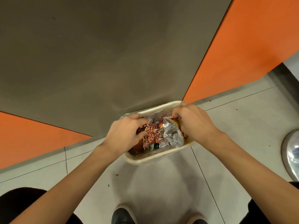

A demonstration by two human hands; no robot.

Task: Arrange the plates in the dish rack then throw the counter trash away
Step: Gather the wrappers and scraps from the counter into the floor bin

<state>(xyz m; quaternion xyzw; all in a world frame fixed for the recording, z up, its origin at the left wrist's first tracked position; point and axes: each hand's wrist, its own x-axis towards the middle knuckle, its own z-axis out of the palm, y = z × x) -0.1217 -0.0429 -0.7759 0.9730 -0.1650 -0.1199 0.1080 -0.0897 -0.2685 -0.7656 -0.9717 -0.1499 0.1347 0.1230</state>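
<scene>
We look straight down on our two hands, held close together over the mouth of a cream waste bin (pixel 146 160) lined with a thin clear bag (pixel 125 115). Our left hand (pixel 125 135) has its fingers curled round the red and orange printed end of the crumpled wrappers (pixel 153 135). Our right hand (pixel 195 122) is bent at the knuckles, its fingertips pinching the upper edge of the same bundle, where a silver foil inside (pixel 173 135) faces up. The wrappers span the gap between the two hands, within the bin's rim. We cannot tell whether they already rest on what lies below.

Under the hands, deeper in the bin, more packaging (pixel 160 145) shows, with a green patch and a white label. The far rim of the bin sits just beyond our right knuckles, and the near rim lies just below our left wrist.

The bin stands on a grey tiled floor (pixel 226 126), close against a dull brown panel (pixel 113 54) beyond the hands. Orange panels flank that panel, one (pixel 32 138) off to the left of our left hand and one (pixel 242 54) beyond and to the right of our right hand. Well to the right of our right forearm is a shiny metal object (pixel 291 152), cut off by the frame edge. Nearer us than the hands, a dark shoe (pixel 123 215) shows between our forearms.
</scene>
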